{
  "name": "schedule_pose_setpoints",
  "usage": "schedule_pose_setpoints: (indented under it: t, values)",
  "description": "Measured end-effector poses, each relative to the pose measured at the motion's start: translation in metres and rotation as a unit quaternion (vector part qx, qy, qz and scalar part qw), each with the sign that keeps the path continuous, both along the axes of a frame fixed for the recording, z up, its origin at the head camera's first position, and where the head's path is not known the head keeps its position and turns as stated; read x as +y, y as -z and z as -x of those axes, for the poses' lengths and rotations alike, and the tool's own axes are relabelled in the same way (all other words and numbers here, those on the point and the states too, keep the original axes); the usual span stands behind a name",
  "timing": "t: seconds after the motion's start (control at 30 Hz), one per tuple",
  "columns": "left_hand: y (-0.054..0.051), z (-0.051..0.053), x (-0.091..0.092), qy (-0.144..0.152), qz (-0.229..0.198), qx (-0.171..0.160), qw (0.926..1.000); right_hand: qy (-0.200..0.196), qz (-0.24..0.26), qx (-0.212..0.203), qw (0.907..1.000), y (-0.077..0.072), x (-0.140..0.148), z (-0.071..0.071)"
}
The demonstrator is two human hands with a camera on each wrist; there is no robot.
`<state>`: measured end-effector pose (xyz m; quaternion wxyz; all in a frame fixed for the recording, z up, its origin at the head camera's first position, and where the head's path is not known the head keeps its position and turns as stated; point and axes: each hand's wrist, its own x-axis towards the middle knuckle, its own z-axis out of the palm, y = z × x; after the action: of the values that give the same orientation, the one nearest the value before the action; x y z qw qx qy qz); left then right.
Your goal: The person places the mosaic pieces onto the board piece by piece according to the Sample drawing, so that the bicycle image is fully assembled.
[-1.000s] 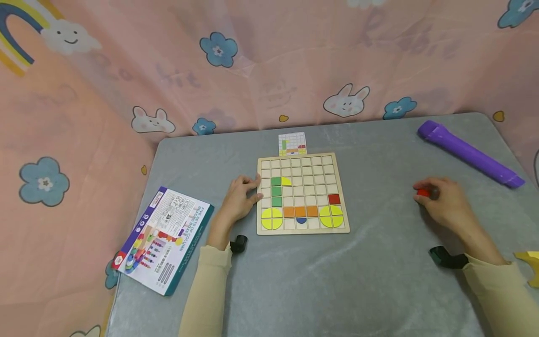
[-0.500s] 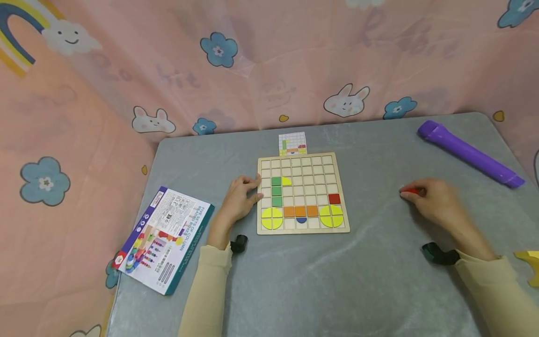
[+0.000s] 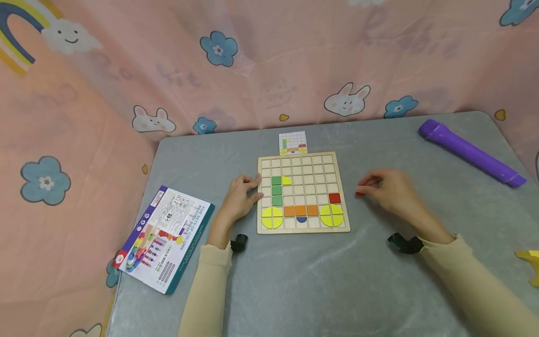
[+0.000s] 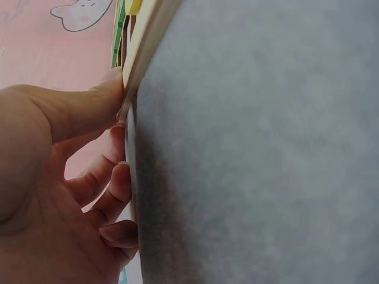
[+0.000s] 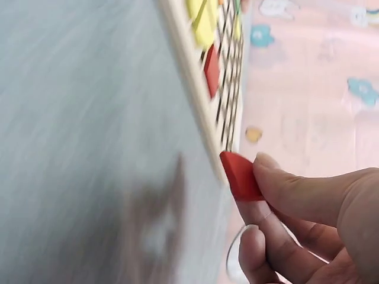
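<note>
A square wooden grid board (image 3: 303,233) lies on the table with coloured tiles in its cells. Green squares (image 3: 276,190), orange squares (image 3: 301,211), yellow quarter-circles (image 3: 331,216), a dark blue half-round tile (image 3: 301,219) and a red square (image 3: 334,198) sit in it. Its left edge is touched by the thumb and index finger of my left hand (image 3: 239,199); the other fingers bend below. To the right of the board, my right hand (image 3: 391,192) pinches a red tile with a curved side (image 5: 240,176) between thumb and fingers, apart from the board.
Behind the board, a small pattern card (image 3: 292,142) shows a coloured grid. A printed box (image 3: 164,238) lies at the left. On the right are a purple tube (image 3: 471,153) and, at the frame's edge, part of a yellow object (image 3: 531,262).
My right hand has moved left across the table toward the board, carrying the red tile. My left hand has stayed at the board's left edge.
</note>
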<state>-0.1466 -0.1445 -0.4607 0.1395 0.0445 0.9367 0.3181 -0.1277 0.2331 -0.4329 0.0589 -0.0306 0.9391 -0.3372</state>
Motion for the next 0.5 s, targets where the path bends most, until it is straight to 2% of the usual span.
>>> schedule_pose_setpoints:
  t: [0.17,0.5]
  values:
    - [0.0,0.001,0.001,0.003,0.005,0.002,1.0,-0.023,0.019,-0.006,0.9995,0.0,-0.023,0.004]
    - [-0.001,-0.001,0.001,-0.003,0.001,-0.003,1.0,-0.052,0.055,-0.025,0.9968,0.01,-0.055,0.007]
